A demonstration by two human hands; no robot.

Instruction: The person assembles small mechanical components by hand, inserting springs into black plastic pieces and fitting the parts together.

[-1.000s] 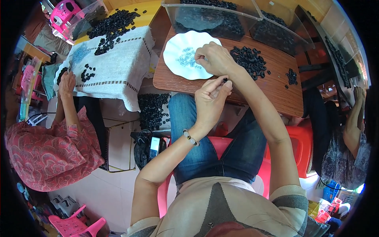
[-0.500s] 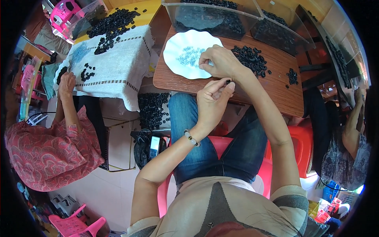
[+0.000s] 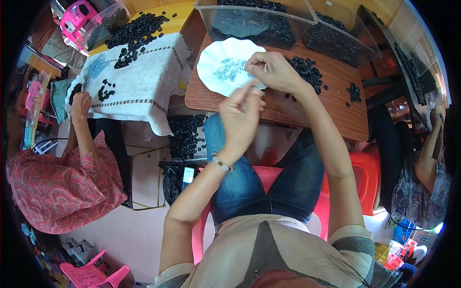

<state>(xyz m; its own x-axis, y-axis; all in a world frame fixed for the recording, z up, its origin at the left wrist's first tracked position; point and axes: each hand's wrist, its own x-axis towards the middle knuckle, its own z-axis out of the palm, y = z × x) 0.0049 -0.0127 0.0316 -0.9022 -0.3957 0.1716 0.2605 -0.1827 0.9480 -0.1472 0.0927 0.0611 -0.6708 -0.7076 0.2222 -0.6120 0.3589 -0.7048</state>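
Observation:
My left hand (image 3: 241, 116) is in front of the near edge of the white scalloped plate (image 3: 206, 79). Motion smears its fingers, so I cannot tell whether they hold anything. Over the plate's right rim, my right hand (image 3: 276, 72) has thumb and fingertips pinched together; whatever is between them is too small to make out. Tiny blue-grey pieces (image 3: 229, 69) lie spread in the middle of the plate. A pile of small black ring-like parts (image 3: 307, 72) rests on the brown table just right of my right hand.
Clear plastic bins (image 3: 252, 29) of black parts line the table's back. A smaller black cluster (image 3: 354, 92) lies at right. Left, a co-worker's hand (image 3: 80, 103) is at a cloth-covered table (image 3: 139, 91). A tray of black parts (image 3: 185, 137) sits low between the tables.
My left hand has moved left and slightly down, away from my right wrist; the black part seen in its fingers no longer shows. My right hand has shifted slightly right.

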